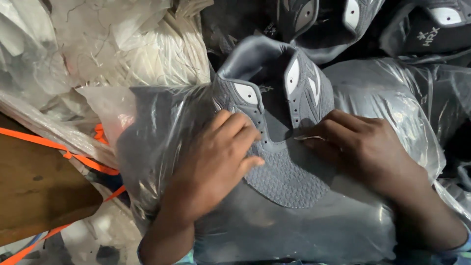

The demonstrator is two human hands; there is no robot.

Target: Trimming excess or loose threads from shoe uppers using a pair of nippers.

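Two hands on one grey shoe upper, which lies on a clear plastic bag.

The left hand [216, 162] lies flat, fingers together, on the knit grey shoe upper [284, 147]; the right hand [360, 145] pinches its eyelet edge just beside the left fingertips. Beneath both palms is the clear plastic bag [343, 216], slippery by the look of it, so steady downward pressure and a firm pinch would serve best.

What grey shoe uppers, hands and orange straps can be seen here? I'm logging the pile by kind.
Grey shoe uppers lying free, not bagged: 4, one under the hands, three at the top edge
Hands: 2, left hand, right hand
Orange straps: 1 visible length, possibly more
Total: 7
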